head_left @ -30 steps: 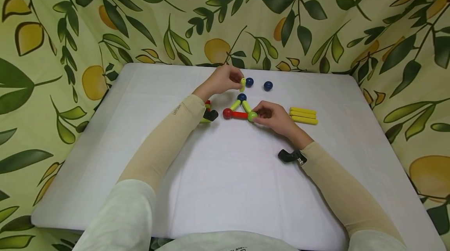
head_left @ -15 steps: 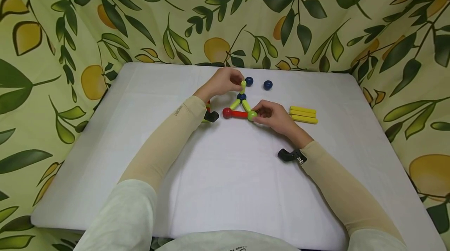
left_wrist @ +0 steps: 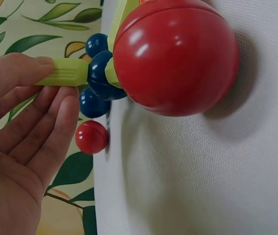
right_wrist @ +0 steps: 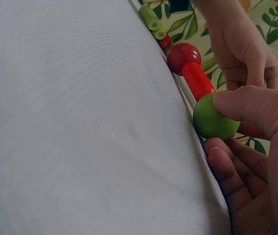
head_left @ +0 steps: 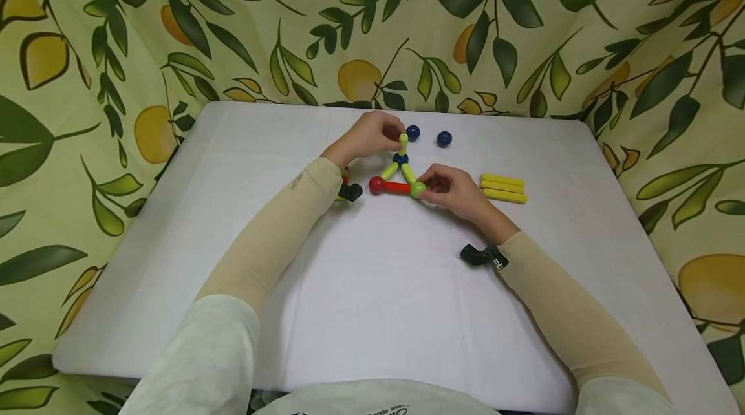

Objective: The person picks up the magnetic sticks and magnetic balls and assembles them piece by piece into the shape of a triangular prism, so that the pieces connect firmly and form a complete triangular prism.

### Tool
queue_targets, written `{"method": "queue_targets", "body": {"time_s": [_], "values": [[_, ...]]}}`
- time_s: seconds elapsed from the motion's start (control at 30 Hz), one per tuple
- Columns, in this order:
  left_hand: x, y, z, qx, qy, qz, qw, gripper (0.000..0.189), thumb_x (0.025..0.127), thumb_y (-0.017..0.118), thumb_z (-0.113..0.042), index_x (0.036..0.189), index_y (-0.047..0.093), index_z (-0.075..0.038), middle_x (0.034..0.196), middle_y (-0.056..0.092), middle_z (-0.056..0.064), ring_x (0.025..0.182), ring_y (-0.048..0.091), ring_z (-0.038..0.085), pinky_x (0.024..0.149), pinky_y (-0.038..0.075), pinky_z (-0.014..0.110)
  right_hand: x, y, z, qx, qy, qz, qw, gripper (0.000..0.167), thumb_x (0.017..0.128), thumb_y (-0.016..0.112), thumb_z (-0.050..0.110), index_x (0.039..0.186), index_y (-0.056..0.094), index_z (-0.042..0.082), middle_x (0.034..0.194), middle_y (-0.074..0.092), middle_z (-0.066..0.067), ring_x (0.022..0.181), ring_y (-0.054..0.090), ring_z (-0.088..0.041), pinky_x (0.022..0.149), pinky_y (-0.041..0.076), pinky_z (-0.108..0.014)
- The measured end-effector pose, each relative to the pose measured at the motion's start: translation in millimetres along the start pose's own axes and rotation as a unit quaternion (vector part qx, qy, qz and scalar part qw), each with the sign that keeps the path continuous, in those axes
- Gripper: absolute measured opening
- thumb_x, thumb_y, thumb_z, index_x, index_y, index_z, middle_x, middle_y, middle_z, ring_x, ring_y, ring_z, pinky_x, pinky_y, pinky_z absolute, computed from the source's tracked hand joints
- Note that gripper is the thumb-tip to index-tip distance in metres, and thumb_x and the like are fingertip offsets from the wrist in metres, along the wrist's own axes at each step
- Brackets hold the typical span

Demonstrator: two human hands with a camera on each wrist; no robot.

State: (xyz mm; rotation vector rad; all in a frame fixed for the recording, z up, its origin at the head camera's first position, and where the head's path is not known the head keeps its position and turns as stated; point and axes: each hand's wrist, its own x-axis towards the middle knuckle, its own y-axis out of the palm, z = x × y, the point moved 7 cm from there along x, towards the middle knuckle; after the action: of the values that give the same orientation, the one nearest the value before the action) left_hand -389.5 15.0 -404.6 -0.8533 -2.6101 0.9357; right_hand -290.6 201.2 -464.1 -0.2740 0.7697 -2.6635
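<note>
A triangle of magnetic sticks and balls lies on the table. Its corners are a blue ball (head_left: 400, 159), a red ball (head_left: 376, 185) and a green ball (head_left: 418, 190). One red stick (head_left: 397, 188) and two yellow-green sticks join them. My left hand (head_left: 372, 134) pinches another yellow-green stick (left_wrist: 67, 72) between thumb and fingers. That stick stands up from the blue ball, its lower end touching it. At the near right corner my right hand (head_left: 456, 192) holds the green ball, thumb on top and fingers against its side.
Two loose blue balls, one nearer (head_left: 412, 133) and one farther right (head_left: 444, 139), lie at the back. Several yellow sticks (head_left: 503, 188) lie right of my right hand. Green sticks (right_wrist: 151, 19) and a red one sit partly hidden by my left wrist. A loose red ball (left_wrist: 91, 136) shows in the left wrist view.
My left hand has brought the yellow-green stick down and slightly toward me, so that it now meets the blue ball. The right hand stays on the green ball.
</note>
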Motion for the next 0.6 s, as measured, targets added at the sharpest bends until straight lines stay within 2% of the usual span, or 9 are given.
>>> {"method": "queue_targets", "body": {"time_s": [0.17, 0.27, 0.43, 0.6], "values": [[-4.5, -3.2, 0.4, -0.002, 0.000, -0.003, 1.0000, 0.030, 0.098, 0.083, -0.012, 0.127, 0.075, -0.007, 0.114, 0.075, 0.003, 0.103, 0.070, 0.016, 0.095, 0.056, 0.029, -1.1, 1, 1, 0.003, 0.004, 0.002, 1.0000, 0.024, 0.097, 0.085, 0.014, 0.119, 0.076, 0.010, 0.111, 0.069, -0.008, 0.096, 0.061, -0.026, 0.082, 0.052, -0.025], [-10.3, -10.5, 2.0, -0.006, 0.005, -0.011, 0.9999, 0.032, 0.099, 0.083, -0.014, 0.129, 0.076, -0.006, 0.117, 0.076, 0.003, 0.104, 0.071, 0.015, 0.095, 0.057, 0.029, -1.8, 2, 1, 0.002, 0.008, 0.001, 1.0000, 0.024, 0.097, 0.085, 0.013, 0.119, 0.076, 0.010, 0.111, 0.069, -0.009, 0.096, 0.061, -0.026, 0.082, 0.052, -0.025], [-27.1, -33.4, 8.4, -0.009, -0.007, -0.018, 0.9998, 0.033, 0.100, 0.081, -0.015, 0.130, 0.075, -0.003, 0.124, 0.074, 0.013, 0.109, 0.070, 0.020, 0.100, 0.057, 0.034, -2.2, 4, 0, -0.002, 0.015, 0.004, 0.9999, 0.024, 0.097, 0.085, 0.013, 0.119, 0.076, 0.010, 0.111, 0.069, -0.008, 0.096, 0.061, -0.027, 0.082, 0.052, -0.025], [-46.3, -60.3, 23.2, 0.028, -0.048, -0.001, 0.9985, 0.028, 0.102, 0.079, -0.013, 0.128, 0.076, -0.003, 0.122, 0.074, 0.013, 0.111, 0.067, 0.026, 0.102, 0.055, 0.041, -1.5, 3, 0, -0.005, 0.011, -0.004, 0.9999, 0.024, 0.097, 0.084, 0.013, 0.119, 0.076, 0.011, 0.111, 0.069, -0.008, 0.096, 0.060, -0.027, 0.081, 0.052, -0.026]]}}
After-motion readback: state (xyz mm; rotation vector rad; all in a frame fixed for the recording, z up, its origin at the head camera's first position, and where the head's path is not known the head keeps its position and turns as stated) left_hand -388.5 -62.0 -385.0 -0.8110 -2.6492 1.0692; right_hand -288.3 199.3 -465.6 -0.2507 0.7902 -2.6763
